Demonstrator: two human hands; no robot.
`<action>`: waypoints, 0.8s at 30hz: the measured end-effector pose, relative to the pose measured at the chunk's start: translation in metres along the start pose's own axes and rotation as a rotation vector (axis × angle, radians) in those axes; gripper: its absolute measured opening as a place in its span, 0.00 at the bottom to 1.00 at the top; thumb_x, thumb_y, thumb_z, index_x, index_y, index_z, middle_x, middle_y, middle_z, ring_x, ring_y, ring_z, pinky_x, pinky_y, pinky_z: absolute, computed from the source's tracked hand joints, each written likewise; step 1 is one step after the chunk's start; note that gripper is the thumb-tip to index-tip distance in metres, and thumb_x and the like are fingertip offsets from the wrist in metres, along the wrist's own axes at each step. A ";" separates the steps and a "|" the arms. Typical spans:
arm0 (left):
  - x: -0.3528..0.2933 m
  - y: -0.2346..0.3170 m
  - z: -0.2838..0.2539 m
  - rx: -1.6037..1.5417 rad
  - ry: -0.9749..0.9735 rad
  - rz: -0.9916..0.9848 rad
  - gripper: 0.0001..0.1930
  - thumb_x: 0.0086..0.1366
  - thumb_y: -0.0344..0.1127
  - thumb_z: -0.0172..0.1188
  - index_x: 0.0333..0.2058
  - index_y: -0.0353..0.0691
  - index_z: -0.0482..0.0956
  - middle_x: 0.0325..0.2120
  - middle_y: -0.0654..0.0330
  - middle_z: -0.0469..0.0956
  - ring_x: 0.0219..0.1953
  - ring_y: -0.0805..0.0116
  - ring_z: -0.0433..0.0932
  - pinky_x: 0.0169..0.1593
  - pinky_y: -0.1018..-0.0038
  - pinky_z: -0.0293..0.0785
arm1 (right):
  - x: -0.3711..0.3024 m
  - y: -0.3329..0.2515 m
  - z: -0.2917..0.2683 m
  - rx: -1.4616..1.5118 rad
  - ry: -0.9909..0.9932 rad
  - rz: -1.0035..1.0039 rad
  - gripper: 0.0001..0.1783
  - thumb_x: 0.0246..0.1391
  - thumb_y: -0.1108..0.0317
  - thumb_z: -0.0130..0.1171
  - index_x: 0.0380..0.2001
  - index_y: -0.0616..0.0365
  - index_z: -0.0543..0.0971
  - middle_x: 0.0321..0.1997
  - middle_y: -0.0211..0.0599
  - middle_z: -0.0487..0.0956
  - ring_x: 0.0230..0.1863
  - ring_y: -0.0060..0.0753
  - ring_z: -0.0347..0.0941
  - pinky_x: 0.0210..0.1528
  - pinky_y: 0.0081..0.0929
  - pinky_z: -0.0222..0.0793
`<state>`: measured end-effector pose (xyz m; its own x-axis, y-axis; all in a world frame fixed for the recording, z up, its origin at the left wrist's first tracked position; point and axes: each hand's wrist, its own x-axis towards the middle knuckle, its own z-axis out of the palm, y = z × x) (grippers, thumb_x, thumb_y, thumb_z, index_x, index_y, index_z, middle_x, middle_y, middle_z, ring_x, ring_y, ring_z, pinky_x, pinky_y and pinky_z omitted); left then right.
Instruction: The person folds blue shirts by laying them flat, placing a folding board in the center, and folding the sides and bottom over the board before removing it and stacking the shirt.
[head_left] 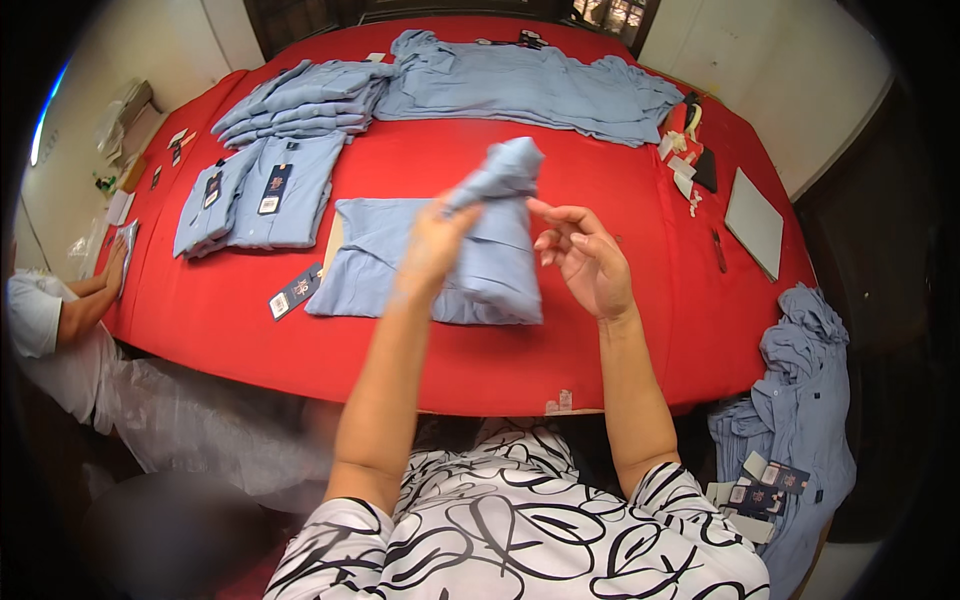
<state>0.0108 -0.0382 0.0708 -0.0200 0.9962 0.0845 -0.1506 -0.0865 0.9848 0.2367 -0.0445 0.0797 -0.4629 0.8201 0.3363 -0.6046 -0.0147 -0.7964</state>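
A light blue shirt [370, 245] lies partly folded on the red-covered table in front of me. My left hand [438, 240] is closed on this shirt and holds a bunched part of it up above the rest. To the right of the raised cloth is my right hand [588, 262], its fingers apart and loosely bent, with nothing in them. Its index fingertip is close to the shirt's right edge; I cannot tell if it touches. A dark blue hang tag [294, 292] sticks out at the shirt's lower left corner.
Folded shirts with tags [285, 190] lie at the left, below a stack of folded shirts [300, 100]. More shirts [520, 88] spread along the far side. A white board [752, 222] and scissors [719, 250] lie right. Shirts [805, 400] pile at lower right. Another person's arm [85, 305] reaches in left.
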 end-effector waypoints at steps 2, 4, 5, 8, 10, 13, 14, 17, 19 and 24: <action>-0.004 0.020 -0.057 0.145 0.153 0.045 0.16 0.62 0.35 0.61 0.47 0.33 0.78 0.36 0.60 0.80 0.37 0.74 0.76 0.43 0.75 0.73 | -0.005 0.005 -0.004 -0.259 0.158 0.139 0.15 0.61 0.69 0.50 0.50 0.60 0.73 0.55 0.42 0.73 0.47 0.29 0.74 0.48 0.26 0.71; -0.005 0.021 -0.131 0.490 0.291 -0.019 0.18 0.61 0.37 0.62 0.46 0.31 0.79 0.34 0.55 0.83 0.37 0.69 0.79 0.44 0.71 0.74 | -0.012 0.017 -0.009 -0.425 0.250 0.344 0.17 0.62 0.67 0.51 0.52 0.61 0.71 0.57 0.44 0.72 0.46 0.30 0.76 0.45 0.27 0.75; -0.003 -0.010 -0.191 0.739 0.388 -0.021 0.21 0.60 0.40 0.62 0.48 0.31 0.79 0.33 0.49 0.84 0.38 0.57 0.82 0.45 0.66 0.74 | -0.012 0.029 -0.004 -0.441 0.221 0.416 0.17 0.63 0.67 0.51 0.53 0.61 0.71 0.57 0.44 0.71 0.46 0.31 0.76 0.46 0.28 0.76; -0.009 -0.036 -0.204 1.215 0.439 -0.254 0.28 0.60 0.45 0.62 0.56 0.36 0.74 0.48 0.44 0.77 0.50 0.44 0.75 0.54 0.58 0.71 | -0.020 0.057 0.001 -0.490 0.222 0.574 0.21 0.65 0.63 0.52 0.57 0.61 0.67 0.60 0.45 0.68 0.48 0.33 0.75 0.51 0.31 0.76; -0.008 -0.037 -0.193 1.288 0.444 -0.332 0.31 0.60 0.49 0.62 0.57 0.37 0.72 0.56 0.45 0.69 0.57 0.40 0.67 0.58 0.56 0.68 | -0.015 0.073 0.010 -0.474 0.255 0.561 0.23 0.65 0.63 0.51 0.60 0.60 0.65 0.60 0.47 0.67 0.47 0.34 0.75 0.50 0.31 0.76; -0.009 -0.032 -0.172 1.305 0.506 -0.310 0.28 0.59 0.49 0.63 0.52 0.35 0.74 0.55 0.44 0.70 0.55 0.38 0.69 0.56 0.55 0.69 | -0.003 0.091 0.028 -0.594 0.255 0.501 0.31 0.61 0.66 0.56 0.64 0.58 0.60 0.63 0.51 0.66 0.46 0.30 0.75 0.49 0.28 0.75; -0.010 -0.040 -0.177 1.346 0.535 -0.215 0.27 0.58 0.49 0.64 0.49 0.34 0.75 0.48 0.43 0.75 0.49 0.41 0.74 0.53 0.54 0.70 | -0.001 0.099 0.027 -0.711 0.224 0.461 0.32 0.60 0.67 0.58 0.65 0.58 0.60 0.63 0.51 0.66 0.45 0.29 0.75 0.49 0.27 0.75; -0.023 -0.036 -0.183 1.225 0.488 -0.235 0.24 0.57 0.44 0.67 0.47 0.34 0.76 0.36 0.46 0.80 0.41 0.47 0.79 0.47 0.56 0.74 | 0.003 0.112 0.003 -0.911 0.170 0.381 0.35 0.53 0.70 0.63 0.63 0.59 0.64 0.63 0.49 0.68 0.47 0.34 0.73 0.52 0.29 0.71; -0.039 -0.034 -0.172 1.044 0.464 -0.235 0.23 0.55 0.40 0.68 0.47 0.35 0.75 0.30 0.48 0.80 0.36 0.49 0.80 0.43 0.58 0.75 | 0.002 0.085 -0.014 -1.013 0.102 0.394 0.34 0.52 0.67 0.64 0.62 0.59 0.66 0.64 0.50 0.69 0.56 0.48 0.72 0.59 0.34 0.67; -0.104 -0.046 -0.083 0.725 0.455 -0.004 0.28 0.56 0.24 0.64 0.55 0.39 0.63 0.28 0.52 0.77 0.29 0.59 0.79 0.34 0.64 0.74 | 0.026 0.029 -0.002 -1.578 0.395 0.282 0.36 0.59 0.47 0.55 0.65 0.52 0.64 0.70 0.50 0.61 0.69 0.56 0.56 0.67 0.54 0.53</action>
<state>-0.0621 -0.1388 0.0043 -0.4390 0.8833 0.1645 0.5148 0.0972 0.8518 0.2082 -0.0222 0.0649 -0.1047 0.9820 0.1572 0.7934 0.1778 -0.5822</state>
